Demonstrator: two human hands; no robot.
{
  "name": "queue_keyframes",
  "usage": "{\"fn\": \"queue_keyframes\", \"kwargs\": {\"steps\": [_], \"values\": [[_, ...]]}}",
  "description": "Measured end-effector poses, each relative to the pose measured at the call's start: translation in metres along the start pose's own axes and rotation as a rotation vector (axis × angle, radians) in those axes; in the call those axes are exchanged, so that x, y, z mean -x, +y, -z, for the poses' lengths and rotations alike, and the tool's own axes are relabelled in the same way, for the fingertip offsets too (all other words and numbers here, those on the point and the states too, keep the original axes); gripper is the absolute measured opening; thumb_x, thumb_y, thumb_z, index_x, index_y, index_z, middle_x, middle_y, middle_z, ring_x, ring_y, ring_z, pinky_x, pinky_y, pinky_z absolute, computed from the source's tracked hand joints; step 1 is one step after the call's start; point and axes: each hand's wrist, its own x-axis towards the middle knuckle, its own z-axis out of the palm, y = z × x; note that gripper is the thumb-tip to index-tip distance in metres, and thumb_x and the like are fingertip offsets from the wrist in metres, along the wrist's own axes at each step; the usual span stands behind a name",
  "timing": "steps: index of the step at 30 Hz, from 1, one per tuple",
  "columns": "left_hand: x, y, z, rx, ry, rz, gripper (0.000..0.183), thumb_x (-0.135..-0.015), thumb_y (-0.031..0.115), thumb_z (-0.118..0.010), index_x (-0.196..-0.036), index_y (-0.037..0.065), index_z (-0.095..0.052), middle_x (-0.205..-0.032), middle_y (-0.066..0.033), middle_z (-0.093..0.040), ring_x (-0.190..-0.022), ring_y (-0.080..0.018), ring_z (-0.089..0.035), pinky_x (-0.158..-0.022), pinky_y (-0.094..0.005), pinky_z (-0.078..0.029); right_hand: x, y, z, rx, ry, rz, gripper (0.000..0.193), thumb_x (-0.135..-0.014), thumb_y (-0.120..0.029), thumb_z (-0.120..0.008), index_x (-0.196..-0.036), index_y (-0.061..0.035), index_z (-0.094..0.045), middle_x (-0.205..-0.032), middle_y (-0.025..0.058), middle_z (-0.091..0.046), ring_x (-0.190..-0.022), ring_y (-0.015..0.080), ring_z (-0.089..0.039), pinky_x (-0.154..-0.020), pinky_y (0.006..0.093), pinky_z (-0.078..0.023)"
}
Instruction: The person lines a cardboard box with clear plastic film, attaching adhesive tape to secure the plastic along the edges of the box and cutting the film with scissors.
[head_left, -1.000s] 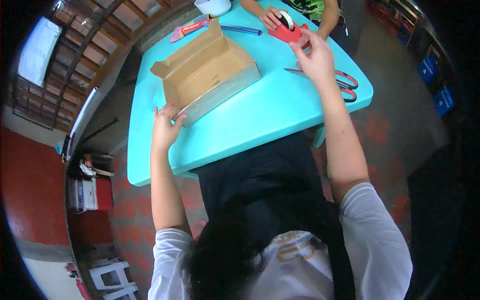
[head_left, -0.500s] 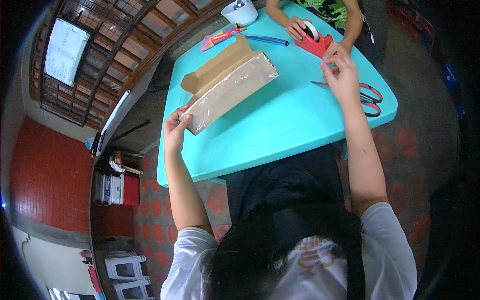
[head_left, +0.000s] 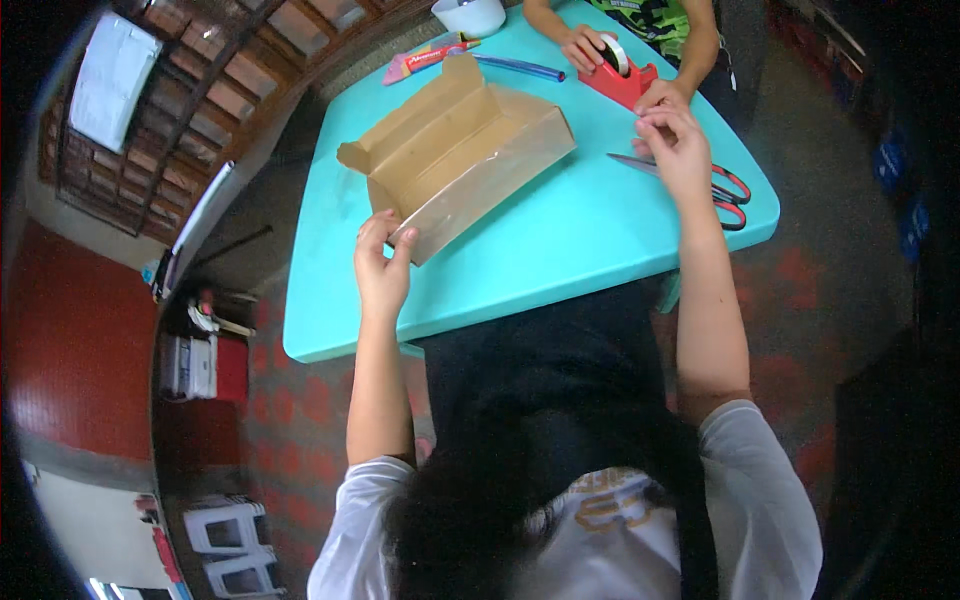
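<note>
An open cardboard box (head_left: 495,185), its near side shiny as if covered in clear film, is tilted over the turquoise table with its inside showing. My left hand (head_left: 383,268) grips its near left end, thumb on the outside and fingers over the edge. To the right, my right hand (head_left: 680,155) is raised with thumb and fingertips pinched together; anything between them is too small to make out. Its fingertips are close to another person's hand (head_left: 662,97), beside a red tape dispenser (head_left: 622,85). Scissors (head_left: 735,190) with black and red handles lie partly behind my right hand.
On the far part of the turquoise table (head_left: 560,265) lie a long blue tube (head_left: 520,68) and a red and pink packet (head_left: 425,58). A white bowl (head_left: 470,17) stands beyond them. The other person sits across at the far right. White stools (head_left: 228,530) are at the lower left.
My left hand has shifted right with the box and tipped it so more of its inside shows. My right hand stays pinched near the other person's hand. The whole view has swung slightly.
</note>
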Motion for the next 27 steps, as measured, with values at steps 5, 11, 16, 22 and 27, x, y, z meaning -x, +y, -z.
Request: {"fn": "queue_keyframes", "kwargs": {"steps": [5,11,16,22,27], "values": [[0.025,0.037,-0.021,-0.124,-0.111,-0.053,0.016,-0.078,0.004,-0.07,-0.092,-0.001,-0.063,-0.102,-0.0158,-0.062,-0.11,-0.0334,-0.057,-0.096,-0.0433,-0.043,0.0,-0.012,0.012,-0.2,0.04,-0.04,0.007,-0.081,-0.006,-0.072,-0.084,-0.0003,-0.07,-0.101,0.0135,-0.066,-0.098,0.0249,-0.062,-0.09,0.0343,-0.046],[0.062,0.092,-0.022,0.118,0.081,-0.084,0.024,-0.085,0.01,-0.067,-0.106,0.0,-0.062,-0.103,-0.0136,-0.064,-0.101,-0.0311,-0.059,-0.093,-0.0402,-0.045,0.085,-0.116,0.017,0.128,0.098,0.166,0.006,-0.077,-0.006,-0.076,-0.08,-0.0063,-0.07,-0.102,0.01,-0.061,-0.104,0.0269,-0.057,-0.098,0.0426,-0.042],[0.096,0.103,-0.049,1.371,-0.741,0.728,0.053,-0.103,0.046,-0.038,-0.116,-0.001,-0.058,-0.096,-0.0095,-0.064,-0.083,-0.0169,-0.063,-0.071,-0.0292,-0.053,0.14,-0.161,0.011,0.051,-0.394,0.521,0.023,-0.063,-0.012,-0.078,-0.084,-0.0198,-0.074,-0.105,0.0035,-0.061,-0.101,0.025,-0.059,-0.097,0.052,-0.041],[0.106,0.085,-0.049,1.626,-0.79,0.888,0.021,-0.095,0.022,-0.063,-0.098,0.001,-0.063,-0.088,-0.0061,-0.064,-0.076,-0.0136,-0.064,-0.066,-0.0276,-0.054,0.156,-0.166,0.007,0.007,-0.543,0.637,0.023,-0.066,-0.02,-0.082,-0.087,-0.0192,-0.073,-0.108,0.0017,-0.063,-0.101,0.0248,-0.06,-0.085,0.044,-0.048],[0.104,0.083,-0.034,1.527,-0.752,0.82,0.018,-0.096,0.02,-0.062,-0.096,0.002,-0.063,-0.089,-0.0062,-0.065,-0.077,-0.0134,-0.064,-0.067,-0.0255,-0.053,0.156,-0.172,0.007,-0.021,-0.594,0.657,0.026,-0.065,-0.021,-0.083,-0.088,-0.0188,-0.073,-0.107,0.0025,-0.064,-0.099,0.0249,-0.06,-0.084,0.0415,-0.049]]}}
